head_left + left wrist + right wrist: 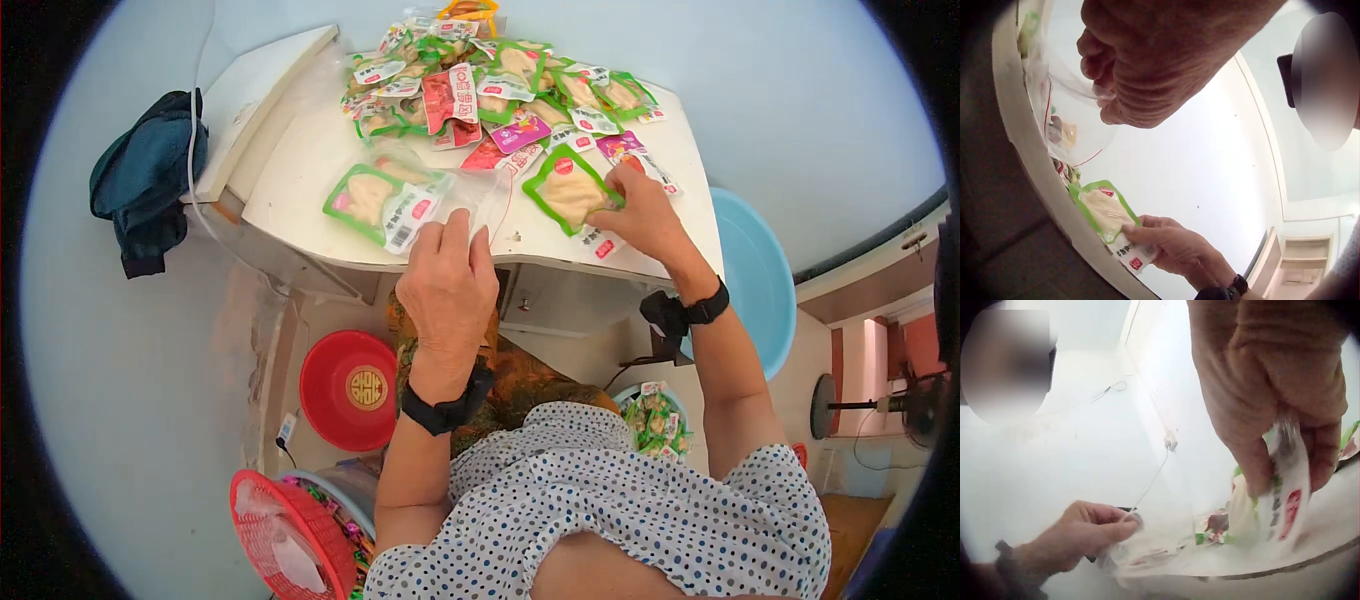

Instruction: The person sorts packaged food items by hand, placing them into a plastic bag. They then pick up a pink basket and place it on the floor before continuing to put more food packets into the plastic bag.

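My left hand (448, 290) pinches the rim of a clear plastic bag (488, 195) lying on the white table. Inside it lie green-edged snack packets, the nearest one (365, 195) showing pale food and a white label. To the right, my right hand (650, 218) holds another green-edged snack packet (568, 190) by its right side, thumb on the front face. In the right wrist view this packet (1285, 500) is tilted between thumb and fingers. The left wrist view shows the bag's open mouth, with a red line (1088, 158) along it, close to the held packet (1107, 209).
A heap of snack packets (500, 85), mostly green-edged with some red and purple, covers the table's (290, 205) far side. Below stand a red basin (325, 385), a red basket (260, 530) and a tub of packets (655, 425). A blue tub (755, 270) stands right.
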`<state>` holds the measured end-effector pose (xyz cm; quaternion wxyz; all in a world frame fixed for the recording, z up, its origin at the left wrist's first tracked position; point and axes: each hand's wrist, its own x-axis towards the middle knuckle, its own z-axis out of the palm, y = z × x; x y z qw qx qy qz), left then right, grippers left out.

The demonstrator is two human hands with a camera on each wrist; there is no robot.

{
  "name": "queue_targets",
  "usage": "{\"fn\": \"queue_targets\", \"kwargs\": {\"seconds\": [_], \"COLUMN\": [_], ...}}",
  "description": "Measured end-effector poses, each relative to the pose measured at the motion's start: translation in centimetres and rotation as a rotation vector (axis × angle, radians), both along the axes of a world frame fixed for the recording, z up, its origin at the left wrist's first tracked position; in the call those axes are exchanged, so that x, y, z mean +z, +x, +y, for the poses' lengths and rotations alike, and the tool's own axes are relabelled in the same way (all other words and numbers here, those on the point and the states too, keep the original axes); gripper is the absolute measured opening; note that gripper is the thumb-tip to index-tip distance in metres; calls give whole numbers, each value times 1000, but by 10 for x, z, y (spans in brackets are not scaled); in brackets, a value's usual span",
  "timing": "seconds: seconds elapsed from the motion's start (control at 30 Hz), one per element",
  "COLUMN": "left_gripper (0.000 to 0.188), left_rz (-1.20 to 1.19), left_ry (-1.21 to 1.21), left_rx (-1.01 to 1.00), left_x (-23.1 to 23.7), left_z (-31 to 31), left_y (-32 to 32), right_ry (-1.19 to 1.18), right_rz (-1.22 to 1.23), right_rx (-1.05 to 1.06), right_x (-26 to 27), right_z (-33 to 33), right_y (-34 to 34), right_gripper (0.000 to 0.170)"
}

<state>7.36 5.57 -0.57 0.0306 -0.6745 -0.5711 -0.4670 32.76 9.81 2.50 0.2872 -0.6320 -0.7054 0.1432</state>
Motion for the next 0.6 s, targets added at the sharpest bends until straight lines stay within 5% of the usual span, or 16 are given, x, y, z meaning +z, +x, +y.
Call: {"fn": "queue_targets", "kwargs": {"seconds": [0.17,0.37,0.6], "left_gripper": [19,14,16], "left_rz": [-2,-25,-17], "left_ry": [55,72,128], "left_rx": [-3,-13,-17], "left_x": [2,0,3], "left_z": [3,5,7], "left_y": [-2,-1,-2], "right_ry": [-89,-371,-558], "right_rz": [508,1058,1259], "right_rx": [-70,65,131], "right_x": [20,11,-7], "right_z": [-30,-60,-52], "right_y": [-5,-16,-49], "right_gripper": [24,24,25]}}
